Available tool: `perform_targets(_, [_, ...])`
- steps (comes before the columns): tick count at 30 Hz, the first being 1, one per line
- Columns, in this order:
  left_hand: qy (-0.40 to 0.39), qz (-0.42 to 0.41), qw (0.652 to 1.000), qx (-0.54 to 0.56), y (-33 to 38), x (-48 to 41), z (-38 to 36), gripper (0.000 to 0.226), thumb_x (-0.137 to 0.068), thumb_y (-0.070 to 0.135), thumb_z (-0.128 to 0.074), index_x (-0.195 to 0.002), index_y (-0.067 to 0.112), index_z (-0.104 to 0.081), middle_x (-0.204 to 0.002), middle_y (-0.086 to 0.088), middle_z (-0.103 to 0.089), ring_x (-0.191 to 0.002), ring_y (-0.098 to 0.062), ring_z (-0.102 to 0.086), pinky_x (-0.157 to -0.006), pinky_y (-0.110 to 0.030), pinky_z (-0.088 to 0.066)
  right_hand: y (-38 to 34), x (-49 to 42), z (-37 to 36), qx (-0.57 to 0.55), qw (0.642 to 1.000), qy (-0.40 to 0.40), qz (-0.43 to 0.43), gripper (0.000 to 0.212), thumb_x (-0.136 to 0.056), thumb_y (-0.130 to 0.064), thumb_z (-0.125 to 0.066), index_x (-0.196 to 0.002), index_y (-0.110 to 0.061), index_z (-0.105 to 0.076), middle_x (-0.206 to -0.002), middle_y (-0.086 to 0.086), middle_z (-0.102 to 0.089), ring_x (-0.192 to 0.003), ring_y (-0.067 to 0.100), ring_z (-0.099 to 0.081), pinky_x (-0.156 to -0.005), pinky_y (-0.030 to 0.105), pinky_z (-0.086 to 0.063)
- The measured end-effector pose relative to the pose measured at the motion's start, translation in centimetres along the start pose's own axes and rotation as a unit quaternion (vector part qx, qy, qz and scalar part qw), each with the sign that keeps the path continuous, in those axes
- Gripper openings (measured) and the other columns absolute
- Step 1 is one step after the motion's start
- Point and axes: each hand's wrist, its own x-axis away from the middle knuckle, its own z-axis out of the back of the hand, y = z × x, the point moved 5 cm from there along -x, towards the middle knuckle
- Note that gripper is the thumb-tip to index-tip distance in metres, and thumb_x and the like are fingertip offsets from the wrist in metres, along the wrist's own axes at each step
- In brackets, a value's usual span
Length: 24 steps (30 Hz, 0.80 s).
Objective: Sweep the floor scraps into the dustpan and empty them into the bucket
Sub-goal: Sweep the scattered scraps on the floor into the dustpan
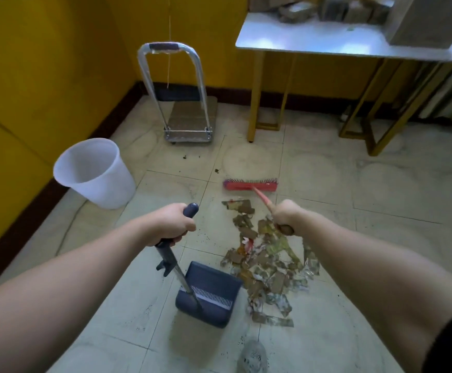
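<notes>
While fingers clamp dustpan (pixel 208 292) handle and broom (pixel 250 185) handle, white bucket (pixel 95 172) apparently empty, scraps (pixel 265 262) beside dustpan.

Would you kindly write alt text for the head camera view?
A person's left hand grips a dustpan handle while the right hand holds a red broom beyond a pile of scraps on the tiled floor. A white bucket stands left, by the yellow wall.

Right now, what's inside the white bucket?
The white bucket tilts its open mouth toward the camera; its inside looks empty. The scraps lie on the floor beside the dustpan.
</notes>
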Motion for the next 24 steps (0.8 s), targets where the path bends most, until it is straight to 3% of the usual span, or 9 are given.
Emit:
perform_targets(2, [0.005, 0.011, 1.000, 0.007, -0.1, -0.4, 0.1, 0.015, -0.087, 0.004, -0.050, -0.080, 0.011, -0.039, -0.062, -0.006, -0.042, -0.047, -0.017, -0.038, -0.045, -0.026, -0.036, -0.7, -1.3, -0.2, 0.029, 0.999, -0.020, 0.001, 0.046, -0.101, -0.006, -0.036, -0.146, -0.012, -0.032, -0.080, 0.009, -0.040, -0.050, 0.014, -0.042, -0.049, 0.026, -0.042])
perform_targets(4, [0.005, 0.019, 1.000, 0.009, -0.2, -0.7, 0.2, 0.015, -0.087, 0.004, -0.050, -0.080, 0.012, -0.039, -0.062, -0.006, -0.043, -0.047, -0.017, -0.038, -0.045, -0.027, -0.036, -0.8, -2.2, -0.7, 0.040, 0.998, -0.047, -0.001, 0.044, -0.102, -0.011, -0.036, -0.146, -0.016, -0.032, -0.070, 0.004, -0.030, -0.047, 0.013, -0.039, -0.044, 0.024, -0.039])
perform_targets(7, [0.006, 0.027, 1.000, 0.008, -0.3, -1.1, 0.3, 0.016, -0.088, 0.004, -0.050, -0.079, 0.011, -0.039, -0.062, -0.005, -0.043, -0.048, -0.016, -0.039, -0.046, -0.027, -0.036, -0.3, -1.3, -1.6, 0.080, 0.993, -0.091, -0.004, 0.049, -0.101, -0.011, -0.038, -0.149, -0.019, -0.027, -0.090, 0.015, -0.050, -0.051, 0.012, -0.040, -0.046, 0.023, -0.039])
perform_targets(9, [0.001, 0.029, 1.000, 0.005, -0.3, -1.3, 0.1, 0.015, -0.088, 0.004, -0.050, -0.079, 0.011, -0.040, -0.063, -0.006, -0.043, -0.048, -0.016, -0.039, -0.046, -0.027, -0.037, 0.2, -0.4, -1.9, 0.093, 0.990, -0.103, -0.008, 0.054, -0.100, -0.005, -0.038, -0.149, -0.022, -0.024, -0.100, 0.018, -0.052, -0.052, 0.013, -0.041, -0.049, 0.023, -0.040])
perform_targets(12, [-0.012, 0.026, 1.000, -0.011, -0.6, -1.0, -0.3, 0.011, -0.088, 0.005, -0.050, -0.082, 0.011, -0.043, -0.065, -0.006, -0.044, -0.048, -0.016, -0.040, -0.047, -0.027, -0.037, 2.0, 1.2, -1.5, 0.105, 0.989, -0.094, -0.045, 0.030, -0.099, -0.003, -0.040, -0.126, -0.014, -0.044, -0.087, 0.012, -0.053, -0.052, 0.013, -0.043, -0.049, 0.023, -0.039])
perform_targets(15, [-0.024, 0.010, 0.999, -0.031, -1.2, -0.2, -0.7, 0.010, -0.088, 0.005, -0.050, -0.083, 0.010, -0.043, -0.065, -0.006, -0.044, -0.050, -0.016, -0.040, -0.047, -0.027, -0.037, 3.3, 4.5, -1.5, 0.111, 0.986, -0.096, -0.075, 0.020, -0.100, -0.006, -0.039, -0.113, -0.019, -0.047, -0.080, 0.011, -0.051, -0.052, 0.013, -0.043, -0.053, 0.023, -0.040])
perform_targets(18, [-0.034, -0.010, 0.998, -0.051, -2.4, 0.8, -1.1, 0.008, -0.088, 0.005, -0.050, -0.085, 0.010, -0.044, -0.066, -0.007, -0.045, -0.050, -0.017, -0.041, -0.048, -0.027, -0.038, 3.0, 9.6, -2.4, 0.076, 0.990, -0.076, -0.088, 0.030, -0.102, -0.003, -0.031, -0.083, -0.026, -0.036, -0.068, 0.003, -0.033, -0.055, 0.014, -0.041, -0.053, 0.023, -0.038])
perform_targets(20, [-0.043, -0.027, 0.997, -0.066, -3.3, 1.8, -1.6, 0.008, -0.088, 0.006, -0.050, -0.085, 0.010, -0.045, -0.066, -0.007, -0.046, -0.051, -0.017, -0.041, -0.048, -0.027, -0.038, 2.4, 12.8, -3.6, 0.061, 0.993, -0.073, -0.067, 0.043, -0.103, -0.006, -0.030, -0.069, -0.031, -0.033, -0.067, 0.000, -0.030, -0.056, 0.015, -0.040, -0.054, 0.024, -0.037])
perform_targets(24, [-0.067, -0.069, 0.991, -0.092, -5.3, 4.1, -2.8, 0.011, -0.088, 0.005, -0.051, -0.083, 0.011, -0.044, -0.065, -0.006, -0.046, -0.049, -0.016, -0.041, -0.045, -0.026, -0.038, 4.7, 16.5, -7.3, -0.057, 0.992, -0.017, -0.113, 0.025, -0.102, -0.024, -0.036, -0.083, -0.016, -0.051, -0.071, 0.007, -0.047, -0.048, 0.015, -0.040, -0.046, 0.026, -0.036])
